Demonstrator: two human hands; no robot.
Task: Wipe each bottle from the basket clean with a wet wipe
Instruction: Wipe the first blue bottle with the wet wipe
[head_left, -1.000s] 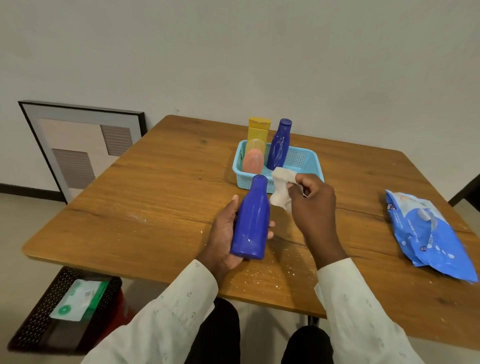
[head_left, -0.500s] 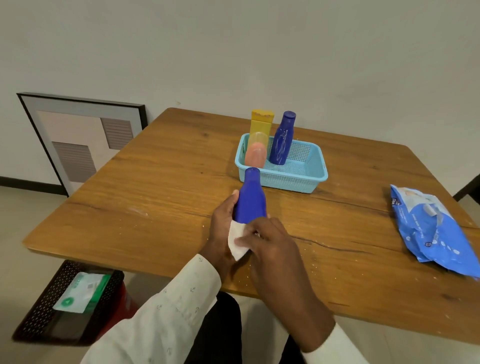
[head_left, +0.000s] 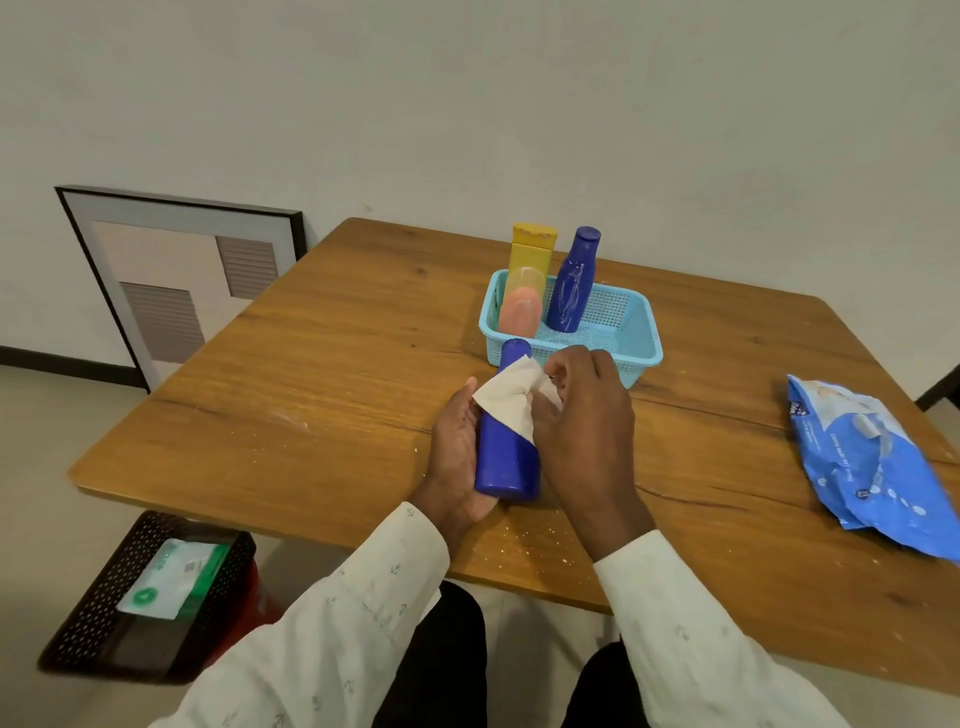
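Gripping the blue bottle (head_left: 506, 452), left hand (head_left: 457, 457); right hand (head_left: 582, 415) pinches wipe (head_left: 511, 402) before basket (head_left: 623, 338).

Blue bottle (head_left: 506, 452) tilted, cap end away from the person, base toward them; white wet wipe (head_left: 511, 397) draped over its upper body just below the cap. Light-blue mesh basket (head_left: 641, 338) just beyond on the table, holding three upright: yellow bottle (head_left: 532, 249) at back, pink bottle (head_left: 519, 312) before it, second blue bottle (head_left: 571, 286) beside them
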